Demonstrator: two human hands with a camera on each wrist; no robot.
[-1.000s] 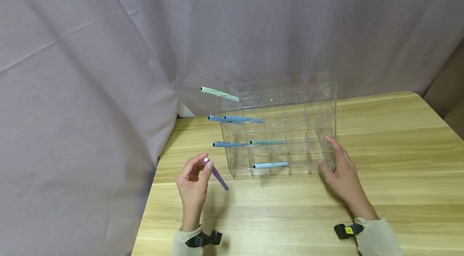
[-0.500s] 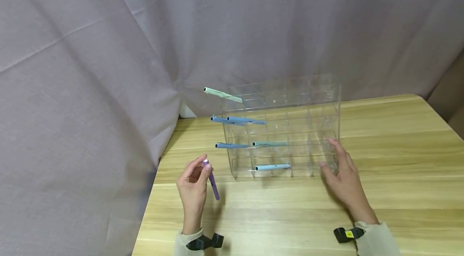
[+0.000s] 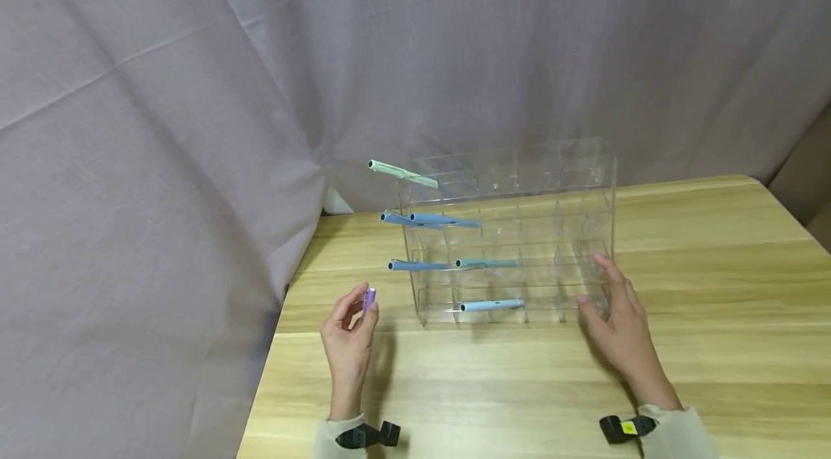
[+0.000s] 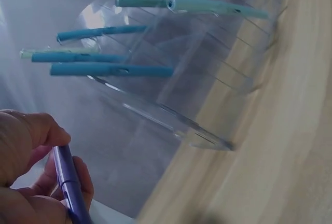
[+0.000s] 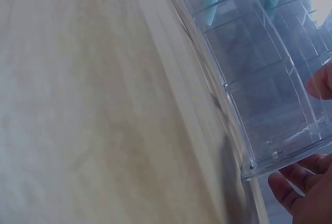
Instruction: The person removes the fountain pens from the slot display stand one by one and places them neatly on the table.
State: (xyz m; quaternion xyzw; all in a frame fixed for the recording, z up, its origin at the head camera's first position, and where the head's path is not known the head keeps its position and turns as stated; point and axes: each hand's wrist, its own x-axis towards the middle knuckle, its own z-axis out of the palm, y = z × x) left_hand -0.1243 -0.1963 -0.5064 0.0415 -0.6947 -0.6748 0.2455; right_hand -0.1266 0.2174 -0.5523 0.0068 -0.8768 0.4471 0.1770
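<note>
My left hand pinches a purple pen between thumb and fingers, left of a clear acrylic pen rack. In the head view only the pen's upper end shows above the fingertips. My right hand grips the rack's right side near its lower corner, thumb at the front and fingers outside the side wall. Held in the rack are a pale green pen at the top, several blue pens, a teal pen and a light blue pen in the bottom row.
The rack stands on a wood-grain table. A grey curtain hangs behind the table and along its left side. Black wrist cameras sit on both sleeves.
The purple pen has turned in my left fingers, from slanting down and right to standing nearly upright with its lower part hidden. My right hand stays on the rack; the view shifts slightly.
</note>
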